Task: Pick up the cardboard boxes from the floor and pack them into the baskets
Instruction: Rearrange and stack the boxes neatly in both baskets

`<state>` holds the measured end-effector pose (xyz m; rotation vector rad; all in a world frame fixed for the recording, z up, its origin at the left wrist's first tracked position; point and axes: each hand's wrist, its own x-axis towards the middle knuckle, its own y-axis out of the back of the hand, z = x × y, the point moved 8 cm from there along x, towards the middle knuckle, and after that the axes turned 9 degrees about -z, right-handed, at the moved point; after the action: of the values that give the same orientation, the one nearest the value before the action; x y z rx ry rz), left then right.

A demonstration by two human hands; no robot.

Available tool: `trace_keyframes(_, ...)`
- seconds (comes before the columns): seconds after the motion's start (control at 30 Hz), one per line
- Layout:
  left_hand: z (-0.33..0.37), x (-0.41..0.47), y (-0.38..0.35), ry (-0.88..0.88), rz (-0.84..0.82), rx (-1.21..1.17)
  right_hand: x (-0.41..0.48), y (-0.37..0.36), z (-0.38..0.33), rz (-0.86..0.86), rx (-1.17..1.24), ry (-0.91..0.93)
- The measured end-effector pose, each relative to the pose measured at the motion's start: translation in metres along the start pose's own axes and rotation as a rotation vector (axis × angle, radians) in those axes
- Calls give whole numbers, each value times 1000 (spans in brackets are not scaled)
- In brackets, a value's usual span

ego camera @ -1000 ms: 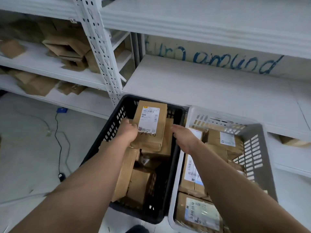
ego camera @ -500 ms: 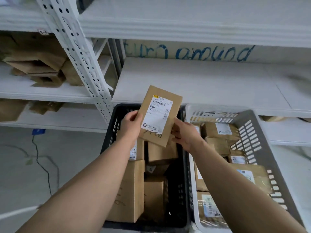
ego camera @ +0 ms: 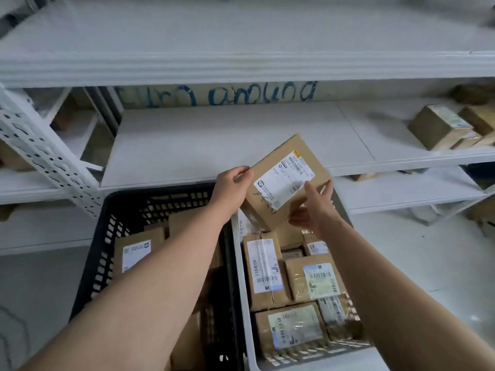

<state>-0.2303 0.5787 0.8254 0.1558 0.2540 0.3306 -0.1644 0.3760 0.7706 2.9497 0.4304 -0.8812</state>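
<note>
One cardboard box (ego camera: 288, 180) is under handling. It is held in the air, tilted, with its white shipping label facing up, above the far end of the white basket (ego camera: 239, 277) and in front of the edge of the middle shelf (ego camera: 214, 140).

The left hand (ego camera: 231, 187) grips the box at its upper left corner, fingers curled over the edge. The left forearm reaches forward across the black basket (ego camera: 107, 236). The right hand (ego camera: 313, 210) holds the lower right corner: the thumb lies up along the labelled face, and the fingers go round behind the right-hand side. The right forearm extends over the white basket.

Both baskets stand side by side, touching, with the black one on the left. The white basket is packed close with labelled parcels (ego camera: 267, 271) lying flat. The black basket also holds brown boxes; one labelled box (ego camera: 136, 253) shows clearly, and the left arm hides the others in part.

The baskets stand against white metal shelving with a perforated upright (ego camera: 40, 145) on the left. Blue handwriting (ego camera: 241, 93) runs along the back panel above the middle shelf, its upper part cut off by the upper shelf (ego camera: 241, 36). Several loose boxes (ego camera: 439, 127) lie on the right end of the middle shelf, well apart from the hands. The floor (ego camera: 428, 250) is pale and smooth.
</note>
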Motion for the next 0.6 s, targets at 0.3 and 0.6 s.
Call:
trace_keyframes(0.3,-19,58,-84,139,-179,143,49,67,14,-15,-154,-132)
trace_keyframes(0.6,-59,100,-106,359,-145,244,90,102,28,-33,-190,-295)
